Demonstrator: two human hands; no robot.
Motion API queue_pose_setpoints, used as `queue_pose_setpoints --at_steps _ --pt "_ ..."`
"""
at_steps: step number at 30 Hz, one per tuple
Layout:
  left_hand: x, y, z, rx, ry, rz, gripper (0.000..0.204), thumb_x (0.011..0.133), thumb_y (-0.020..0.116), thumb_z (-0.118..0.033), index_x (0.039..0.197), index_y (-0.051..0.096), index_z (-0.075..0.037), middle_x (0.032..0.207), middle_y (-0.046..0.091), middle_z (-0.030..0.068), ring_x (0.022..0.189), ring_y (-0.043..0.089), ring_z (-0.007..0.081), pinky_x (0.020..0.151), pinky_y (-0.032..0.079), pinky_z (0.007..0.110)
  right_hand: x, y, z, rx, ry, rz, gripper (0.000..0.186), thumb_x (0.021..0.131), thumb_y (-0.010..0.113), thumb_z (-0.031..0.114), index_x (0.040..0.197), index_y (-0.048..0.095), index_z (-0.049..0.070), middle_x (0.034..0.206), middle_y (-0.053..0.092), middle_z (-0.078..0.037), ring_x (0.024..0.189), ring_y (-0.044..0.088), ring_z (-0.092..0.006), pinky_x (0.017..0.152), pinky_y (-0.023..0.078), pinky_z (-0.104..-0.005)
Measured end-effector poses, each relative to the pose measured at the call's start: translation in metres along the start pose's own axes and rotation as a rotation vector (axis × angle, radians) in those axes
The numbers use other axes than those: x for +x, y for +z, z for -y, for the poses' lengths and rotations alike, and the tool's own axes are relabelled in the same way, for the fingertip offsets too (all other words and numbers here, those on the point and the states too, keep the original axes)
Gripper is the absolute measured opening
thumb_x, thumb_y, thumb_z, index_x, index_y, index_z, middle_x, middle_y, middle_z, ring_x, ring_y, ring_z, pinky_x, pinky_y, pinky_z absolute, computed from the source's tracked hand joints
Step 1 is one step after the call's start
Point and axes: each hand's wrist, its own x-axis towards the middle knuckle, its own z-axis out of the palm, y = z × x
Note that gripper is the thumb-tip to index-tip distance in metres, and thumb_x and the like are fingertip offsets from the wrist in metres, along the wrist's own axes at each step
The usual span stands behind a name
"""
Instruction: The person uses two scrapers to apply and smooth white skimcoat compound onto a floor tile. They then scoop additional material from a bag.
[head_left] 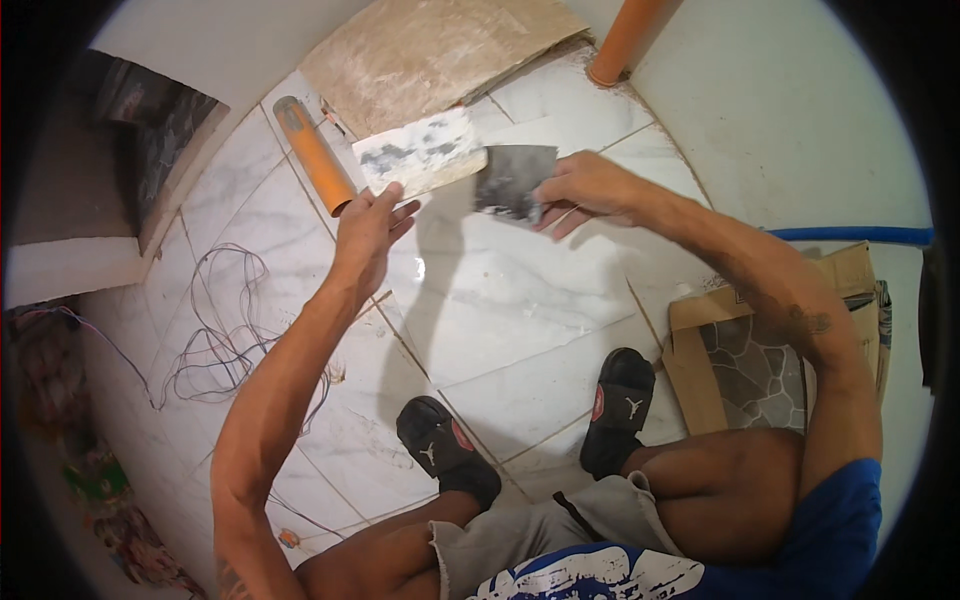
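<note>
My left hand (372, 232) grips the lower left end of a thin white rectangular plate (425, 155) smeared with grey patches. Between the fingers of my right hand (592, 192) is a dark grey, nearly square sheet (513, 176), whitish along its lower part; it looks like sandpaper. The sheet's left edge meets or slightly overlaps the plate's right end; I cannot tell whether they touch. Both are held above the white tiled floor (520, 290), beyond my feet.
An orange pipe (318, 160) lies left of the plate, near a large beige board (430, 60). Another orange pipe (630, 45) stands by the right wall. Tangled wires (210, 350) spread at left. A flattened cardboard box (695, 350) and a blue pipe (850, 235) are at right.
</note>
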Motion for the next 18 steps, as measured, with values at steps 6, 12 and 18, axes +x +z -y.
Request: queue_pose_setpoints --at_steps 6,12,18 --pt "-0.001 -0.048 0.01 0.391 -0.184 0.17 0.029 0.101 0.049 -0.023 0.117 0.052 0.001 0.112 0.064 0.0136 0.1 0.067 0.0212 0.087 0.053 0.033 -0.016 -0.029 0.025 -0.859 0.046 -0.037 0.019 0.078 0.061 0.013 0.079 0.06 -0.005 0.074 0.065 -0.016 0.068 0.068 -0.021 0.053 0.056 -0.0327" --pt "0.014 -0.046 0.039 0.527 -0.27 0.286 0.032 0.102 0.049 -0.028 0.119 0.053 -0.002 0.11 0.067 0.0113 0.092 0.067 0.0146 0.083 0.053 0.029 -0.001 -0.002 0.006 -1.605 -0.205 0.02 0.02 0.073 0.06 0.012 0.089 0.063 0.0 0.08 0.067 -0.018 0.079 0.066 -0.0351 0.067 0.053 -0.0451" --pt "0.005 -0.039 0.072 0.457 -0.368 0.303 0.027 0.103 0.046 -0.025 0.117 0.054 -0.003 0.107 0.068 0.0102 0.089 0.065 0.0129 0.082 0.052 0.029 0.001 0.012 -0.017 -1.568 -0.175 -0.029 0.023 0.077 0.06 0.013 0.096 0.063 0.0 0.089 0.067 -0.019 0.083 0.066 -0.0353 0.07 0.053 -0.0454"
